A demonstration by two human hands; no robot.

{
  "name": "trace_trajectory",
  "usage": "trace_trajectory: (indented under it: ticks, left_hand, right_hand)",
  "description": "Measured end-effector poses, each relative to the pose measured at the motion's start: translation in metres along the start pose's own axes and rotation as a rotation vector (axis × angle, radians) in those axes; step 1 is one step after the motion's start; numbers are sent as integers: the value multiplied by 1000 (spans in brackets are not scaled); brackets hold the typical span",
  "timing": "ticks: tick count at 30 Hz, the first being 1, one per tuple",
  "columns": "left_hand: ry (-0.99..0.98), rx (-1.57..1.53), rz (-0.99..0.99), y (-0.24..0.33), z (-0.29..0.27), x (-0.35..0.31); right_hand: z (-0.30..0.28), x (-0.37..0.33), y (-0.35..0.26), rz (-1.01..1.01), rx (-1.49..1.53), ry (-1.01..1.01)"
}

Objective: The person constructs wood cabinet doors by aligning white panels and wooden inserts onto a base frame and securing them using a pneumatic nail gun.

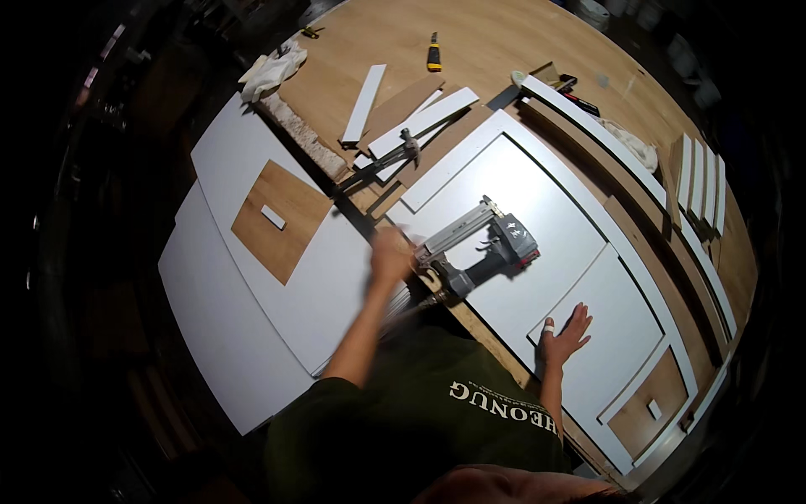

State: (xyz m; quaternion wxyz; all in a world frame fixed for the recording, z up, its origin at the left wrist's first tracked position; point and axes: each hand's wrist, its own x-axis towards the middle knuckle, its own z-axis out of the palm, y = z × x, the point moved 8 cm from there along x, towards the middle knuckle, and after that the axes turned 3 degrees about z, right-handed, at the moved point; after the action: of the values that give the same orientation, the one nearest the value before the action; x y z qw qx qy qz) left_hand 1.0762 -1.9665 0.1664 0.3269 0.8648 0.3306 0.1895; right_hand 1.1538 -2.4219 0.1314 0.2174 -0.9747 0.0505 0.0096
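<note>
My right hand (568, 338) lies with fingers spread on a white panel (617, 315), and something white wraps its thumb. Motion blurs my left hand (392, 254), which is over the table's near edge beside the magazine end of a nail gun (514, 242); whether it holds anything is unclear. The grey and black nail gun lies on its side on the white framed panel, its hose (424, 304) running off toward my body. A brown inset with a small white block (654, 410) shows at the panel's near right end.
Left of me are stacked white boards (227, 252) with a brown square (285, 189) on top. A hammer (409, 151) rests on loose white strips (365, 105). Further back are a yellow-black utility knife (434, 57) and a cloth (275, 74). Long edged strips (588, 151) line the right.
</note>
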Motion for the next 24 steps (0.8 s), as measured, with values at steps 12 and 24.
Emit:
trace_trajectory:
  ticks: [12,24]
  left_hand:
    - [368,570,-796,-346,-160,109]
    - [226,210,-571,-361,-190,62]
  right_hand:
    - [-10,23,-13,200,-149,56]
    - [114,-4,-151,601,1072,-623]
